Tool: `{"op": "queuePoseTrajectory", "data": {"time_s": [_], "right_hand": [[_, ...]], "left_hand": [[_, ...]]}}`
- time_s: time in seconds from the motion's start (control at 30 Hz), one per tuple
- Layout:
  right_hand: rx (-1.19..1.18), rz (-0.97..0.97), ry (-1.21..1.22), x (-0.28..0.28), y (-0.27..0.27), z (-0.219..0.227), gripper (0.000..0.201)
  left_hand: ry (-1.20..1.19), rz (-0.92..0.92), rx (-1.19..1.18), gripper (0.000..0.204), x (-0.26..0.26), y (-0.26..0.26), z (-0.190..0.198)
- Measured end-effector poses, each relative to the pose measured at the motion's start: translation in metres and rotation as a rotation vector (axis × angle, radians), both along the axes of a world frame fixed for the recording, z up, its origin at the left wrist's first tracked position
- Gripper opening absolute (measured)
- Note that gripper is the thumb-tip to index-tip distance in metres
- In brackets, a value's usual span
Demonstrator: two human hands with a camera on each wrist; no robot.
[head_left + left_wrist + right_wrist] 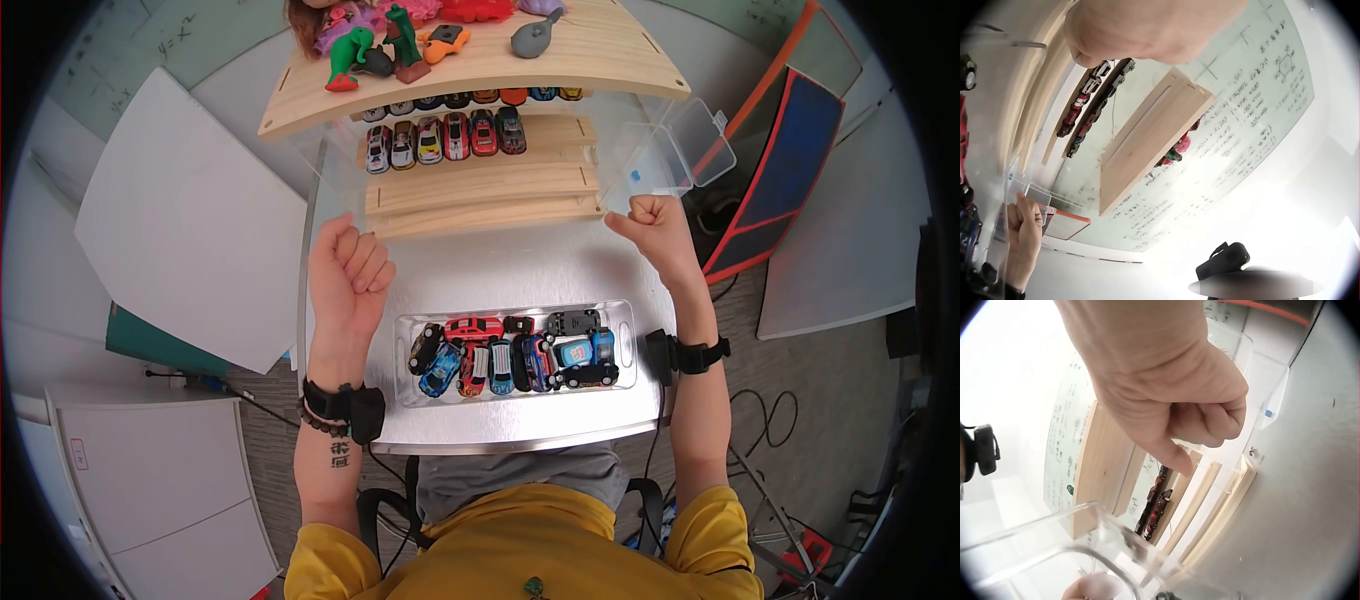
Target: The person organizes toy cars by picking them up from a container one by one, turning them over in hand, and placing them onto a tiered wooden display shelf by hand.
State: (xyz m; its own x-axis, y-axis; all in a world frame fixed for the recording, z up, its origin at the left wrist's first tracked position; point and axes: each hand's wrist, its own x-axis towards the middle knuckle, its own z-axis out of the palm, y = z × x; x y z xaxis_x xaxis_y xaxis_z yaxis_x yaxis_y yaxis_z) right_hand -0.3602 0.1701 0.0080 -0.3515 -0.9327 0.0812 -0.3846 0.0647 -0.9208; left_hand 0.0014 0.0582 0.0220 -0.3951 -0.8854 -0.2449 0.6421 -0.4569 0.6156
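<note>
My left hand (350, 270) is held up over the left side of the metal table, fingers curled into the palm and nothing seen in them. On the right side my right hand (655, 235) makes a fist with its thumb sticking out towards the wooden steps; it too shows nothing in its grip. In the right wrist view the curled fingers (1210, 422) of that hand stand before the rack. Between my forearms, near the table's front edge, a clear plastic tray (415, 395) holds several toy cars (501, 365), red, blue and black, lying at mixed angles.
A stepped wooden rack (480, 190) bears toy cars (456, 136) in rows on its upper steps. Above it, a wooden shelf (600, 60) carries toy figures and a doll. A clear lidded box (660, 160) stands at the right. White panels flank the table (500, 425).
</note>
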Motion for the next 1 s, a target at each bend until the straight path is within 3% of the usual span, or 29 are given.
{"op": "queuePoseTrajectory", "data": {"time_s": [0.23, 0.33, 0.4, 0.53, 0.7, 0.9, 1.0], "right_hand": [[-0.022, -0.011, -0.043, 0.004, -0.001, 0.001, 0.052], [0.015, -0.012, -0.105, 0.006, -0.001, 0.006, 0.047], [0.019, -0.021, -0.103, 0.005, 0.000, 0.004, 0.048], [0.025, -0.033, -0.084, 0.004, 0.000, 0.004, 0.052], [0.051, -0.041, -0.086, 0.002, 0.000, 0.003, 0.056], [0.033, 0.001, 0.043, 0.002, 0.001, 0.002, 0.060], [0.015, 0.007, 0.043, -0.001, 0.000, -0.002, 0.061]], "left_hand": [[-0.138, 0.127, 0.153, 0.053, -0.013, 0.001, 0.016], [-0.109, 0.104, 0.149, 0.053, -0.008, 0.000, 0.009], [-0.009, -0.006, 0.052, 0.053, -0.002, -0.001, 0.002], [0.025, -0.010, 0.023, 0.053, -0.002, 0.000, 0.000], [-0.057, 0.107, 0.085, 0.051, -0.006, 0.000, 0.002], [-0.257, 0.116, -0.045, 0.055, -0.009, -0.001, -0.006], [-0.230, 0.118, -0.037, 0.057, -0.009, -0.002, -0.008]]}}
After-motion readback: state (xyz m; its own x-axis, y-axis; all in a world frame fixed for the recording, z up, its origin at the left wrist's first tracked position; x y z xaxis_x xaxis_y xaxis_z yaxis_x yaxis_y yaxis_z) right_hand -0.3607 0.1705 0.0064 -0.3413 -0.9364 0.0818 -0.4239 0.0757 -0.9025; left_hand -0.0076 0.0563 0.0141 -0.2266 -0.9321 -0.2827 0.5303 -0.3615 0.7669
